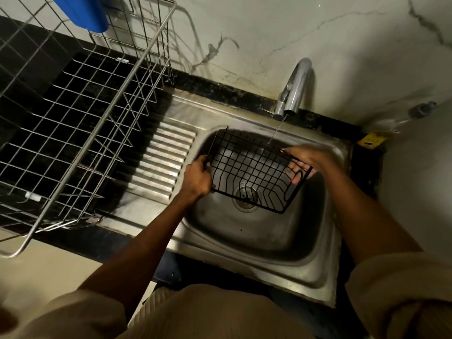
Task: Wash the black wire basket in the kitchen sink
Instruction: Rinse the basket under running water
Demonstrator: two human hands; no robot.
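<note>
Nearest, two beige sleeves at the bottom edge, bare forearms reaching fwd over the stainless sink (315,272), which is set into a dark countertop (73,238). Drain strainer (245,197) sits at the bottom of the basin, seen partly thru the wires.

Black wire basket (254,167) is held above the basin, tilted, its near-right corner lowest, approx over the drain; not touching the sink floor as far as I can tell. Left hand (197,178) is closed round the basket's left rim, fingers curled over the wire, thumb side toward the camera. Right hand (304,160) is at the far-right rim w/ fingers poking thru the side wires; it's motion-blurred, so can't tell whether it's actually clamped on the wire or just pressed against it.

Left of the basin, ribbed drainboard (160,160), part of the same steel unit. Further left, a big silver wire dish rack (73,113) stands on the counter, its near corner overhanging the counter edge.

Farther back, chrome tap (294,90) curves over the basin's rear rim, w/ a thin water stream (276,130) falling from it onto the basket's far edge near the right hand. Yellow sponge-like item (371,140) lies at the sink's back-right corner, too dim to ID. Blue plastic thing (83,11) is at the rack's far end, top of view. Marbled wall (342,45) behind.
</note>
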